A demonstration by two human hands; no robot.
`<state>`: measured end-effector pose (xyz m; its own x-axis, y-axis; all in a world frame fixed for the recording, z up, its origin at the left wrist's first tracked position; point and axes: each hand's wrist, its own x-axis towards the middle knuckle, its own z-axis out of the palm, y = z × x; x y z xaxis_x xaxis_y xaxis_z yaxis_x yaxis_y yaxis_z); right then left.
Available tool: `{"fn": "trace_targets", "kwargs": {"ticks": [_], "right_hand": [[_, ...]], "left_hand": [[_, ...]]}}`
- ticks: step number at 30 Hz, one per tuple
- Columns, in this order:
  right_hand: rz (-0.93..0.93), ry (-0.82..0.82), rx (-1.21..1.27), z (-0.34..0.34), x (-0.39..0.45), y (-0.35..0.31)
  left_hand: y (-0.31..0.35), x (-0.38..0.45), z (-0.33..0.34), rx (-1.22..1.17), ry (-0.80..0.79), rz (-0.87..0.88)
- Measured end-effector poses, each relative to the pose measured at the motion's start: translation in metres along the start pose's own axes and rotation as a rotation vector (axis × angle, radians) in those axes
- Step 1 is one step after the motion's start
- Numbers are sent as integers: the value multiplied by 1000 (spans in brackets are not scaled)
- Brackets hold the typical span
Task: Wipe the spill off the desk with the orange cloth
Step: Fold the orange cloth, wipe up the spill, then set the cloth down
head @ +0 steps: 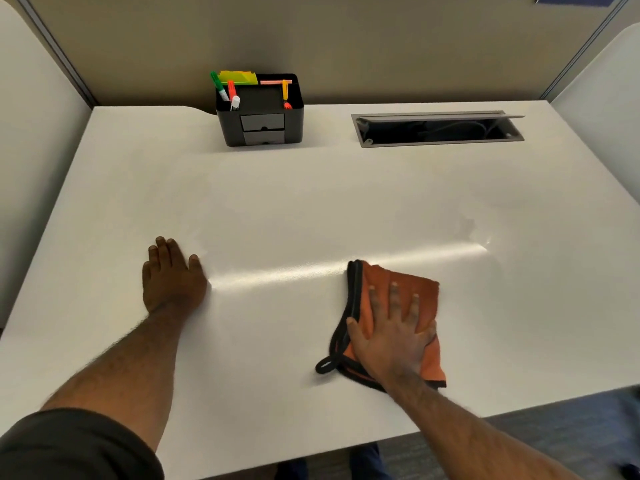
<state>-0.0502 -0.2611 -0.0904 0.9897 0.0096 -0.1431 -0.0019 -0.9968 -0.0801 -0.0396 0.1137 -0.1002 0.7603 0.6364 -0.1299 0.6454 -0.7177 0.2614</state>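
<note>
An orange cloth [420, 289] with black trim lies folded on the white desk [277, 209], near the front right. My right hand [391, 337] presses flat on top of it, fingers spread. My left hand [171, 275] rests palm-down on the bare desk to the left, holding nothing. A faint wet smear [465, 226] shows on the desk beyond the cloth, toward the right, with a glossy streak running between the two hands.
A black desk organizer [259, 123] with markers and sticky notes stands at the back centre. An open cable hatch [438, 129] is cut into the desk at the back right. Partition walls surround the desk; its front edge lies close behind the cloth.
</note>
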Motion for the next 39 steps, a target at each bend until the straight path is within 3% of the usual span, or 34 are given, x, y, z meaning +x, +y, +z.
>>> {"fn": "trace_targets", "kwargs": {"ticks": [11,22,27,35,39], "right_hand": [[-426,-61,33,0,-67,-94],[-756,-90,-22,4,-77,-64],[-722,-80,-11,1,-62,-37],[-444,-66,-2,-12,-12,33],[-354,-65,-6,-18,10,60]], "left_hand": [[-3,1,-2,-1,-9,31],[-4,-3,-2,9,38,42],[0,-4,-4,-16,37,28],[11,-12,-4,-53,58,9],[48,-27,0,-75,88,94]]}}
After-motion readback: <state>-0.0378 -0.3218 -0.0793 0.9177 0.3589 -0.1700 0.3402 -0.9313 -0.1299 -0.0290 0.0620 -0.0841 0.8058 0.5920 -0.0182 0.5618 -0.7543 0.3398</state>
